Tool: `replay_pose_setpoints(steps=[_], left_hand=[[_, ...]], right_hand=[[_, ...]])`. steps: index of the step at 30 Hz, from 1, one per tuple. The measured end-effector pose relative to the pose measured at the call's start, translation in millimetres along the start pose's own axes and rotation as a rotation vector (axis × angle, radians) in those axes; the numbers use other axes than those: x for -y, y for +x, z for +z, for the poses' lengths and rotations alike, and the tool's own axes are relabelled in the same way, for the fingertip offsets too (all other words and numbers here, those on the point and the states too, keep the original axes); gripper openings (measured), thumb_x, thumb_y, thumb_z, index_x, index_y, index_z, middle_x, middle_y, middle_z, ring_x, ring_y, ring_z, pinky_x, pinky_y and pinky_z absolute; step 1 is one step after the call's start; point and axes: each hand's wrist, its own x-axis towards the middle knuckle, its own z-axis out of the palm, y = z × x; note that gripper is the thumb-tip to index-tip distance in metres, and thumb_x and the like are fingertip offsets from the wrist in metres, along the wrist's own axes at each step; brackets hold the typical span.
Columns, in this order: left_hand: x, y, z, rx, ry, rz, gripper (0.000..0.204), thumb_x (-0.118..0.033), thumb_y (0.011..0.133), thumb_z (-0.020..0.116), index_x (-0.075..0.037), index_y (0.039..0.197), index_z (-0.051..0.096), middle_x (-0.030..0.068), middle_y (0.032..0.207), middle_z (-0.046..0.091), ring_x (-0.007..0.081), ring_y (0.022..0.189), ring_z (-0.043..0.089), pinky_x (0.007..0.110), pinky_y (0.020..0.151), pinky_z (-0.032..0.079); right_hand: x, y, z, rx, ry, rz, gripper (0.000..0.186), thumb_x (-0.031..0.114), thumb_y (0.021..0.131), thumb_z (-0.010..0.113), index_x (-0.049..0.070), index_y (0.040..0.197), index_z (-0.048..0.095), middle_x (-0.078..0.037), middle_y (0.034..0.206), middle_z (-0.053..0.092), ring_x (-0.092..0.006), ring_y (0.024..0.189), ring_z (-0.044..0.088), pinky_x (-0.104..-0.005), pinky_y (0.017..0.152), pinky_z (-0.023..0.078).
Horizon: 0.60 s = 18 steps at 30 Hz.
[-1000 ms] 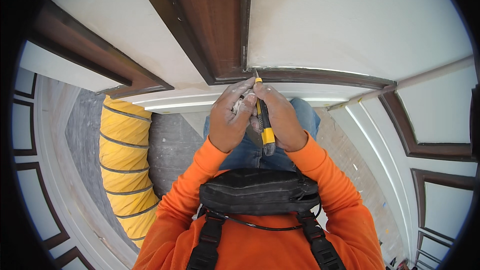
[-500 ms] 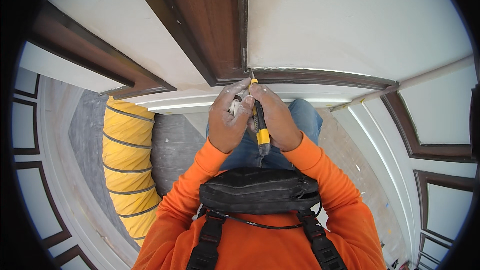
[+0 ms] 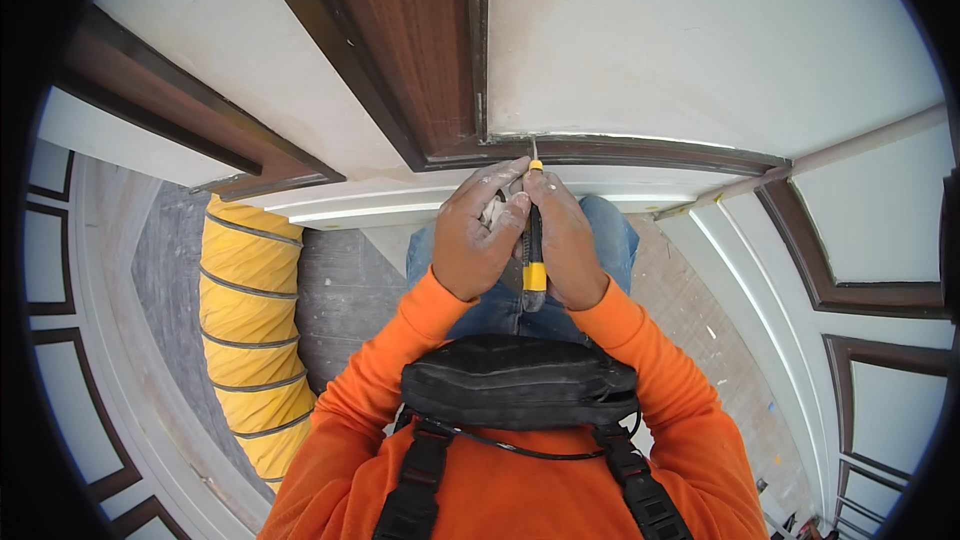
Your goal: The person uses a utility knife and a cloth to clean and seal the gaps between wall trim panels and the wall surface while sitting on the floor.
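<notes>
While the right hand's fingers grip the knife, its long axis points away from the body, blade crossing the dark trim; the left hand curls just beside, its hold unclear.

Plastic-looking knife handle, metal blade, wood-grained brown trim, matt white panel
</notes>
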Motion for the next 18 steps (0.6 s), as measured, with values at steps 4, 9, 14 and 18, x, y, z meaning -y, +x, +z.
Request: replay_pose_setpoints(steps=[4, 9, 14, 18], left_hand=[[-0.6, -0.6, -7.8, -0.071, 0.082, 0.119, 0.036, -0.010, 0.093, 0.065, 0.002, 0.127, 0.066, 0.0201, 0.121, 0.069, 0.0287, 0.109, 0.068, 0.035, 0.095, 0.051], [2.5, -4.5, -16.8, -0.097, 0.083, 0.078, 0.037, -0.010, 0.093, 0.064, 0.003, 0.127, 0.066, 0.0203, 0.121, 0.069, 0.0289, 0.109, 0.068, 0.035, 0.096, 0.051], [3.3, -2.0, -12.5, -0.067, 0.031, 0.054, 0.038, -0.010, 0.093, 0.064, 0.002, 0.128, 0.066, 0.0204, 0.122, 0.069, 0.0289, 0.110, 0.068, 0.035, 0.096, 0.051], [10.8, 0.3, -7.0, -0.036, 0.041, 0.094, 0.038, -0.011, 0.093, 0.064, 0.002, 0.129, 0.066, 0.0204, 0.122, 0.069, 0.0292, 0.110, 0.067, 0.035, 0.096, 0.051]], right_hand=[[-9.7, 11.6, 3.3, 0.047, -0.107, -0.079, 0.029, 0.030, 0.110, 0.044, 0.004, 0.101, 0.054, -0.005, 0.087, 0.057, -0.0104, 0.072, 0.054, -0.0258, 0.063, 0.046], [-12.1, 15.2, 10.5, 0.076, -0.118, -0.019, 0.031, 0.031, 0.110, 0.043, 0.004, 0.102, 0.055, -0.004, 0.088, 0.056, -0.0103, 0.077, 0.053, -0.0273, 0.068, 0.046], [-13.5, 13.9, 7.1, 0.043, -0.116, -0.037, 0.034, 0.031, 0.110, 0.041, 0.001, 0.102, 0.056, -0.007, 0.093, 0.055, -0.0124, 0.084, 0.053, -0.0292, 0.071, 0.046], [-19.0, 12.6, 0.5, -0.016, -0.214, -0.136, 0.034, 0.031, 0.110, 0.041, 0.001, 0.103, 0.056, -0.008, 0.094, 0.055, -0.0125, 0.085, 0.053, -0.0303, 0.073, 0.046]])
